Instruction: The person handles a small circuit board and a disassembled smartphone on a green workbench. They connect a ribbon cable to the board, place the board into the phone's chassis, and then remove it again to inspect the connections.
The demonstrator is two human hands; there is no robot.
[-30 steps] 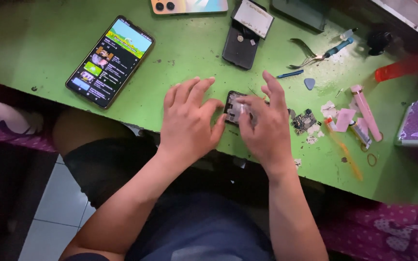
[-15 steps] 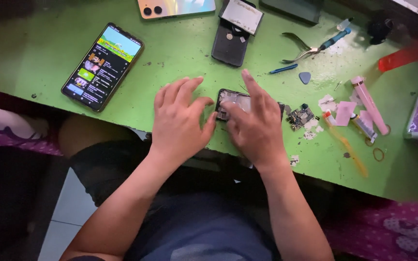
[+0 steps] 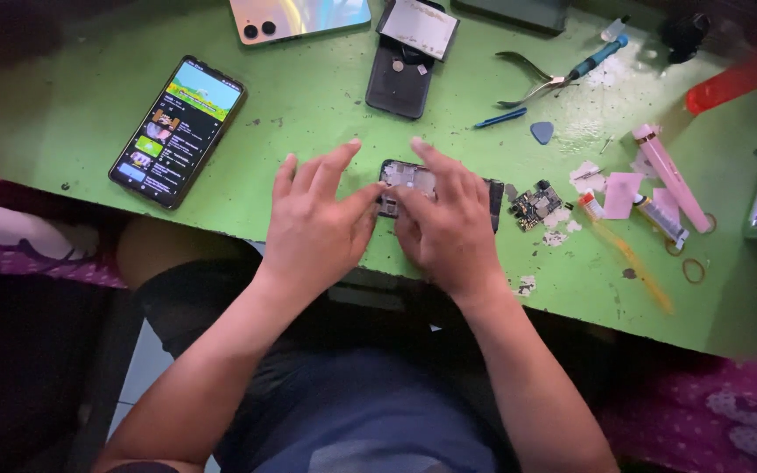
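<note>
Our left hand [image 3: 313, 223] and right hand [image 3: 444, 223] pinch the opened phone [image 3: 413, 178], lying crosswise between them on the bench [image 3: 308, 114].

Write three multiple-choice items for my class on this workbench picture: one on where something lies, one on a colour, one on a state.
1. Where does the small circuit board lie?
A. Just beside the opened phone, on the right hand's side
B. On top of the lit phone
C. On the person's lap

2. What colour is the table?
A. Grey
B. Green
C. White

3. What is the state of the phone at the table's left end?
A. Screen dark
B. Face down
C. Screen lit, face up

Answers:
1 A, the board sits on the table next to the opened phone that the left hand and right hand press on.
2 B, the bare surface is green all over.
3 C, its screen shows bright coloured pictures.
</note>
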